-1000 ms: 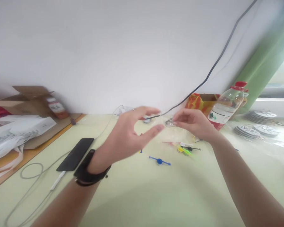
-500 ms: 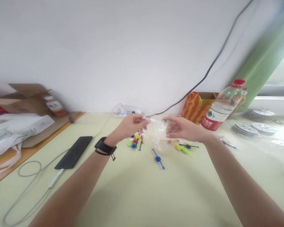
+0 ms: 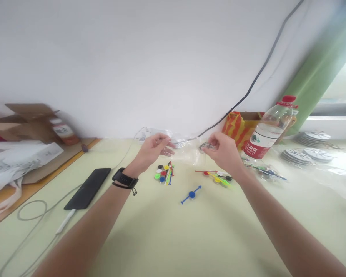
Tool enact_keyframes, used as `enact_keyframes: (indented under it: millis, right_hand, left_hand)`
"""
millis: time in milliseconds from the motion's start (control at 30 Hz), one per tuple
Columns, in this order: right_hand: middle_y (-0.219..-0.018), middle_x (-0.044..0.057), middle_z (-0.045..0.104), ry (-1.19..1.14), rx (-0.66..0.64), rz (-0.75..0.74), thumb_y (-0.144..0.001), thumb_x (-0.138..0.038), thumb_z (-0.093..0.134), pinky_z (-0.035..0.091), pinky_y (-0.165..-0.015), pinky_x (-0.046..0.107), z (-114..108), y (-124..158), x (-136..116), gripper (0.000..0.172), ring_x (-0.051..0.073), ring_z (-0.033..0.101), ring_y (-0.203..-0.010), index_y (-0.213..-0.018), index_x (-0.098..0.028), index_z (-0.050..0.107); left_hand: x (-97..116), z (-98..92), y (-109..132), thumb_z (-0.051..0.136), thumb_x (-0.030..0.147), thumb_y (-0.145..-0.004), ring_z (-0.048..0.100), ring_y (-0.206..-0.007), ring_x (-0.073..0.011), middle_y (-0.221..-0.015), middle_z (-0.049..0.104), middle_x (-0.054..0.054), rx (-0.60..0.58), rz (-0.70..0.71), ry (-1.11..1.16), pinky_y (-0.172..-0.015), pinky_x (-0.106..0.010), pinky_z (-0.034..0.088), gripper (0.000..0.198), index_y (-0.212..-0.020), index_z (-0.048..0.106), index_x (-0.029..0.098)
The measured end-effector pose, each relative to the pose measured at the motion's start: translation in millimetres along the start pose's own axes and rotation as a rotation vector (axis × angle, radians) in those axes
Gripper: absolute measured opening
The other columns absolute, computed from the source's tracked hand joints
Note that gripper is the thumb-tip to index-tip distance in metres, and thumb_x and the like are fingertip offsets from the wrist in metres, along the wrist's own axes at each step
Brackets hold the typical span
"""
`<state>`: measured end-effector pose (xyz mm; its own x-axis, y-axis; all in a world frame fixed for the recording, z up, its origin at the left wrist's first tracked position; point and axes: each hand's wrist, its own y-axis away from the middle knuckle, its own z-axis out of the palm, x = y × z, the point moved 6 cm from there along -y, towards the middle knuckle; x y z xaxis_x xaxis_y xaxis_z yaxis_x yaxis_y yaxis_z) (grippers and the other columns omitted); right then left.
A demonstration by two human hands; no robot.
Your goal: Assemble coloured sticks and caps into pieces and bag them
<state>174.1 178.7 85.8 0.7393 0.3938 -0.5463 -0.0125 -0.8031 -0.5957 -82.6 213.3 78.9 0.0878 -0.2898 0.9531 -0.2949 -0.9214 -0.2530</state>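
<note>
A clear plastic bag (image 3: 192, 152) stretches between my two hands above the table. My left hand (image 3: 155, 148) is closed on the bag's left side, thumb over bent fingers. On the other side, my right hand (image 3: 223, 150) pinches the bag together with a small dark looped bundle (image 3: 207, 146), too small to name. Below the bag lies a blue arrow spinner (image 3: 192, 194), by itself. A group of coloured round caps and arrow pointers (image 3: 164, 174) sits under my left hand. Several assembled arrow spinners (image 3: 217, 179) in red, yellow, green and black lie under my right wrist.
On the left are a phone (image 3: 88, 188) on a charging cable, white plastic bags (image 3: 23, 157) and a cardboard box (image 3: 31, 119). To the right stand a water bottle (image 3: 266, 132), a striped bag (image 3: 233, 127) and stacked white discs (image 3: 296, 156). Bagged spinners (image 3: 266, 172) lie nearby.
The blue spinner's pointer has turned from lower right to upper right. My right hand has risen and closed into a pinch, and the dark bundle now shows at its fingertips.
</note>
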Motion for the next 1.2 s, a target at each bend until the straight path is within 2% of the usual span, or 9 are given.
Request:
enact_keyframes:
  millis: [100,200,300,400,567,733,933,1067,1200]
  right_hand:
    - [-0.081,0.007,0.072,-0.030,-0.098,-0.021,-0.088,-0.036,0.065,0.049,-0.069,0.037,11.5,2.5,-11.5,0.017,0.024,0.065,-0.079,-0.080,-0.022,0.068]
    - [-0.094,0.009,0.077,-0.310,-0.207,0.171,-0.097,-0.046,0.055,0.054,-0.075,0.038,21.6,3.1,-5.2,0.030,0.025,0.070,-0.087,-0.093,-0.022,0.072]
    - [-0.111,0.010,0.077,-0.584,-0.222,0.408,-0.093,-0.050,0.065,0.056,-0.089,0.040,29.4,4.9,9.8,0.036,0.025,0.071,-0.101,-0.117,-0.024,0.068]
    - [-0.124,0.011,0.073,-0.755,-0.215,0.502,-0.086,-0.044,0.077,0.053,-0.101,0.040,33.9,5.7,18.4,0.040,0.025,0.068,-0.115,-0.118,-0.023,0.068]
    - [-0.121,0.012,0.073,-0.948,-0.300,0.517,-0.081,-0.041,0.082,0.053,-0.104,0.039,40.6,5.4,20.6,0.038,0.025,0.067,-0.118,-0.113,-0.021,0.072]
    - [-0.129,0.011,0.070,-0.918,-0.285,0.519,-0.079,-0.045,0.083,0.055,-0.101,0.038,44.5,3.8,32.6,0.037,0.025,0.066,-0.117,-0.107,-0.021,0.076]
    - [-0.119,0.011,0.073,-0.955,-0.305,0.507,-0.075,-0.047,0.085,0.055,-0.099,0.039,45.5,3.6,33.4,0.037,0.024,0.067,-0.111,-0.101,-0.021,0.078]
    - [-0.111,0.008,0.074,-0.941,-0.303,0.485,-0.071,-0.045,0.087,0.054,-0.096,0.038,42.7,4.2,27.3,0.035,0.022,0.067,-0.106,-0.095,-0.021,0.077]
    - [-0.106,0.006,0.073,-0.961,-0.334,0.467,-0.069,-0.039,0.088,0.054,-0.096,0.037,44.5,5.6,22.9,0.034,0.021,0.067,-0.102,-0.094,-0.022,0.074]
  left_hand:
    - [4.5,6.9,2.8,0.066,0.052,-0.096,0.075,-0.096,-0.0263,-0.120,0.074,-0.013,-0.060,0.014,0.088,-0.091,-0.044,0.060,0.034,-0.104,0.060,0.020]
    - [9.4,14.8,6.7,0.062,0.050,-0.099,0.072,-0.110,-0.0288,-0.131,0.069,-0.013,-0.141,0.019,0.130,-0.098,-0.047,0.057,0.031,-0.108,0.060,0.021]
    - [11.9,19.4,9.3,0.059,0.048,-0.101,0.069,-0.117,-0.0302,-0.136,0.067,-0.013,-0.185,0.022,0.145,-0.102,-0.049,0.054,0.032,-0.122,0.061,0.024]
    - [10.8,21.7,9.8,0.058,0.047,-0.102,0.068,-0.119,-0.0314,-0.140,0.064,-0.013,-0.216,0.010,0.170,-0.104,-0.049,0.053,0.039,-0.135,0.059,0.027]
    - [7.1,22.5,8.7,0.061,0.045,-0.100,0.060,-0.131,-0.0333,-0.138,0.066,-0.013,-0.259,-0.022,0.231,-0.107,-0.049,0.050,0.041,-0.136,0.064,0.026]
    - [5.5,23.4,9.4,0.061,0.046,-0.100,0.060,-0.130,-0.0359,-0.140,0.064,-0.015,-0.321,-0.060,0.271,-0.109,-0.053,0.048,0.042,-0.135,0.066,0.023]
    - [8.7,26.6,12.7,0.055,0.045,-0.102,0.062,-0.126,-0.0377,-0.140,0.064,-0.017,-0.405,-0.059,0.303,-0.106,-0.054,0.049,0.042,-0.135,0.066,0.022]
    - [10.3,27.2,12.8,0.056,0.044,-0.102,0.065,-0.122,-0.0377,-0.137,0.066,-0.018,-0.415,-0.059,0.332,-0.102,-0.051,0.052,0.042,-0.134,0.067,0.020]
    - [11.5,27.0,12.3,0.057,0.044,-0.101,0.065,-0.123,-0.0374,-0.136,0.066,-0.017,-0.404,-0.051,0.333,-0.104,-0.052,0.050,0.041,-0.133,0.067,0.020]
